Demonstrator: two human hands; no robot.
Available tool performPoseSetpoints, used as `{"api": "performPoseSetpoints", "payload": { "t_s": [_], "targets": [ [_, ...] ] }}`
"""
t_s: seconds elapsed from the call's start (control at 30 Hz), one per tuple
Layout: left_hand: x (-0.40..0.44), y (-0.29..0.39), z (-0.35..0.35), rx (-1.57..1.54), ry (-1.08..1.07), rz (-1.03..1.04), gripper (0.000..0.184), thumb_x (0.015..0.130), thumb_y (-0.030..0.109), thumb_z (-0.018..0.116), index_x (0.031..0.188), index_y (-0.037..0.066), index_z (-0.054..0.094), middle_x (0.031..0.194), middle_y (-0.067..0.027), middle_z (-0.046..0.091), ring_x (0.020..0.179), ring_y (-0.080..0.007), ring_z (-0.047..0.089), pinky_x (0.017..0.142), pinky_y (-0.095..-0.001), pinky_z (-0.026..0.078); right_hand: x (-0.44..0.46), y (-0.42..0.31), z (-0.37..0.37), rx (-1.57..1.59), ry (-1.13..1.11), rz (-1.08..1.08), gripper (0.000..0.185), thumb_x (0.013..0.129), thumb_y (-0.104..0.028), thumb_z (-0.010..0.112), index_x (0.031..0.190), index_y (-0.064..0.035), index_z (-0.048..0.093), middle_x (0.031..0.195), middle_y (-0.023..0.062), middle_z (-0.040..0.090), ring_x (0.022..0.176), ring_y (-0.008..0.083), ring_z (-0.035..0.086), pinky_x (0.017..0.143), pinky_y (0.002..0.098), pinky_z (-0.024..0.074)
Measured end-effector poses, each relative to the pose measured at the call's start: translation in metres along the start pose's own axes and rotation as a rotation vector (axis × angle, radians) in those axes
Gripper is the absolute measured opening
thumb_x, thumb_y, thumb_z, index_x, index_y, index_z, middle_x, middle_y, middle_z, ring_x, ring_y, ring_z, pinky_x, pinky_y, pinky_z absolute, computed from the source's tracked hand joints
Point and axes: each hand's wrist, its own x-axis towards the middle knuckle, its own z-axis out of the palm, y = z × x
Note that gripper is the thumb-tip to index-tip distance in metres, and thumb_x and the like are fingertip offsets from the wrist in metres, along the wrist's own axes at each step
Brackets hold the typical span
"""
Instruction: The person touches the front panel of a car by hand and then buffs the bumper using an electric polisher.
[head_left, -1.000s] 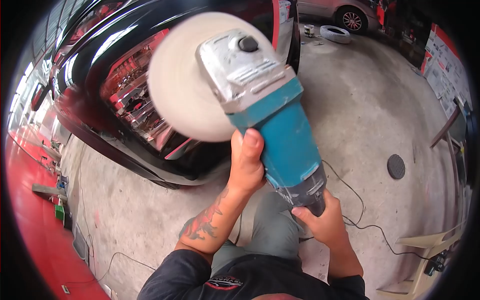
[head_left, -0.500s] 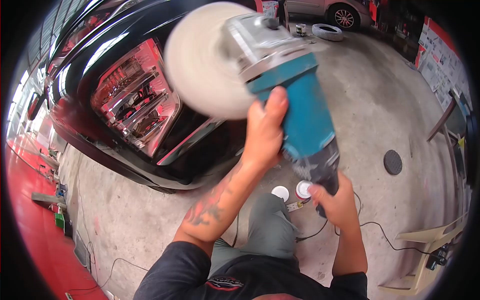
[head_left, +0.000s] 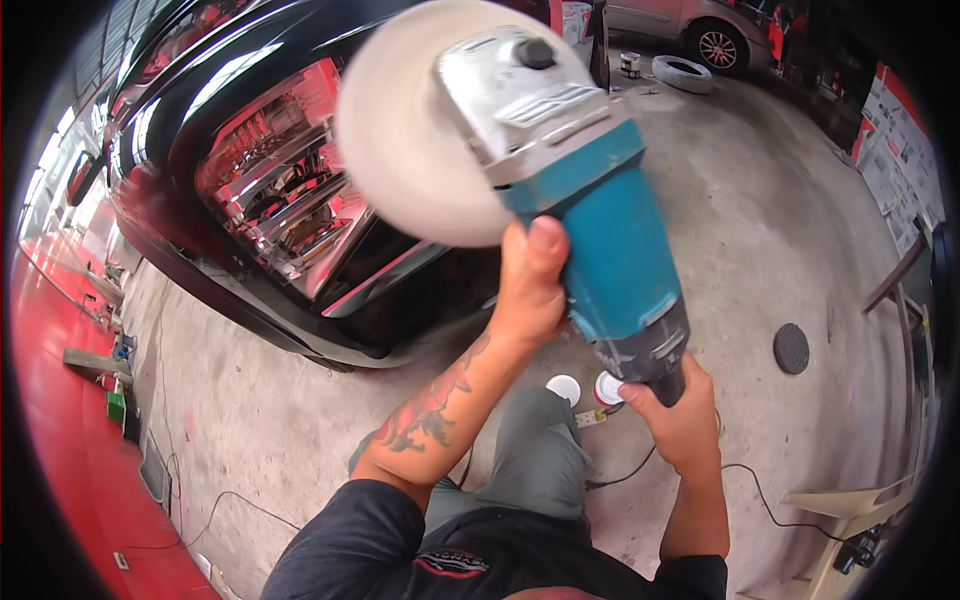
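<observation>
A teal car polisher (head_left: 620,240) with a silver gear head is held up in front of me. Its round off-white buffing pad (head_left: 400,130) is blurred and overlaps the glossy black car (head_left: 420,295) in view; whether it touches the paint I cannot tell. My left hand (head_left: 532,280) is wrapped under the teal body just behind the head, thumb on the near side. At the dark rear end, my right hand (head_left: 675,410) is closed round the handle, its thumb along the side.
Two round white lids or tins (head_left: 563,388) and a power strip (head_left: 592,418) lie on the concrete floor near my leg. Black cable (head_left: 770,495) trails rightward. A loose tire (head_left: 682,74), a dark round disc (head_left: 791,348) and a beige plastic chair (head_left: 850,510) stand around.
The polisher and both hands have shifted slightly down and its head shows more of its top. The car and floor objects sit a little further right in view.
</observation>
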Motion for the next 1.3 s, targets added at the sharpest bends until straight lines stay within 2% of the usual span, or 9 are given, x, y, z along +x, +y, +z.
{"api": "performPoseSetpoints", "payload": {
  "t_s": [0.07, 0.13, 0.43, 0.53, 0.6, 0.73, 1.1, 1.17, 1.3],
  "targets": [
    [-0.005, 0.003, -0.013, -0.020, -0.030, 0.007, 0.089, 0.085, 0.072, 0.060, 0.128, -0.005, 0.051, 0.113, -0.0123, 0.064, 0.099, -0.0196, 0.066, 0.085, -0.0353, 0.056, 0.004, -0.002, 0.002, -0.003, -0.064, 0.019, 0.045, 0.079, -0.020, 0.083, 0.113, 0.0007, 0.063, 0.094, 0.0108, 0.072, 0.084, 0.0166, 0.068, 0.078, 0.0323, 0.0525],
    [-0.016, 0.012, -0.020, 0.156, -0.002, -0.001, 0.114, 0.072, 0.086, 0.057, 0.142, -0.002, 0.041, 0.130, -0.0179, 0.058, 0.114, -0.0307, 0.063, 0.097, -0.0444, 0.054, 0.006, 0.000, 0.004, -0.001, -0.125, 0.041, 0.047, 0.078, -0.020, 0.083, 0.114, 0.0011, 0.063, 0.095, 0.0123, 0.073, 0.086, 0.0178, 0.069, 0.080, 0.0330, 0.0526],
    [-0.114, -0.012, -0.050, 0.341, 0.194, -0.081, 0.103, 0.080, 0.077, 0.061, 0.142, -0.002, 0.037, 0.135, -0.0177, 0.052, 0.121, -0.0276, 0.057, 0.099, -0.0422, 0.051, -0.040, 0.052, 0.010, -0.026, -0.326, 0.239, 0.052, 0.076, -0.030, 0.085, 0.108, 0.0044, 0.064, 0.093, 0.0159, 0.073, 0.087, 0.0208, 0.070, 0.081, 0.0349, 0.0528],
    [-0.113, -0.010, -0.050, 0.388, 0.234, -0.008, 0.091, 0.088, 0.070, 0.059, 0.135, -0.008, 0.047, 0.129, -0.0149, 0.058, 0.117, -0.0228, 0.056, 0.101, -0.0374, 0.044, -0.044, 0.070, 0.021, 0.046, -0.298, 0.237, 0.049, 0.076, -0.030, 0.084, 0.105, 0.0042, 0.063, 0.091, 0.0155, 0.072, 0.086, 0.0217, 0.069, 0.080, 0.0354, 0.0525],
    [-0.099, -0.004, -0.060, 0.409, 0.180, 0.055, 0.093, 0.085, 0.069, 0.062, 0.143, 0.001, 0.036, 0.134, -0.0162, 0.053, 0.120, -0.0280, 0.057, 0.098, -0.0425, 0.051, -0.036, 0.068, 0.030, 0.012, -0.244, 0.135, 0.049, 0.077, -0.030, 0.084, 0.105, 0.0042, 0.063, 0.089, 0.0152, 0.071, 0.084, 0.0220, 0.069, 0.079, 0.0354, 0.0523],
    [-0.061, 0.027, -0.056, 0.223, 0.034, -0.062, 0.100, 0.081, 0.073, 0.063, 0.144, 0.000, 0.038, 0.135, -0.0153, 0.055, 0.119, -0.0310, 0.059, 0.102, -0.0460, 0.049, -0.016, 0.033, 0.045, 0.033, -0.217, 0.089, 0.051, 0.077, -0.031, 0.084, 0.105, 0.0048, 0.062, 0.090, 0.0162, 0.070, 0.085, 0.0225, 0.068, 0.081, 0.0356, 0.0517],
    [-0.065, 0.022, -0.048, 0.211, 0.066, -0.076, 0.118, 0.073, 0.088, 0.053, 0.146, -0.003, 0.036, 0.135, -0.0190, 0.054, 0.119, -0.0334, 0.060, 0.098, -0.0464, 0.053, -0.040, 0.023, 0.040, -0.042, -0.190, 0.047, 0.057, 0.081, -0.033, 0.083, 0.118, 0.0024, 0.056, 0.102, 0.0194, 0.070, 0.098, 0.0279, 0.069, 0.086, 0.0381, 0.0512],
    [-0.049, 0.029, -0.042, 0.107, 0.051, -0.084, 0.118, 0.074, 0.089, 0.050, 0.146, -0.003, 0.036, 0.133, -0.0195, 0.055, 0.117, -0.0345, 0.060, 0.095, -0.0472, 0.054, -0.036, 0.018, 0.039, -0.114, -0.164, -0.090, 0.057, 0.082, -0.031, 0.082, 0.119, 0.0021, 0.054, 0.102, 0.0203, 0.069, 0.099, 0.0295, 0.069, 0.085, 0.0381, 0.0514],
    [-0.020, 0.035, -0.009, 0.147, -0.021, -0.149, 0.112, 0.078, 0.087, 0.049, 0.144, -0.002, 0.039, 0.130, -0.0194, 0.057, 0.113, -0.0331, 0.063, 0.094, -0.0462, 0.055, -0.024, 0.006, 0.024, 0.041, -0.096, -0.047, 0.053, 0.084, -0.028, 0.078, 0.120, 0.0015, 0.053, 0.097, 0.0190, 0.069, 0.091, 0.0303, 0.069, 0.082, 0.0372, 0.0518]
  ]
}}
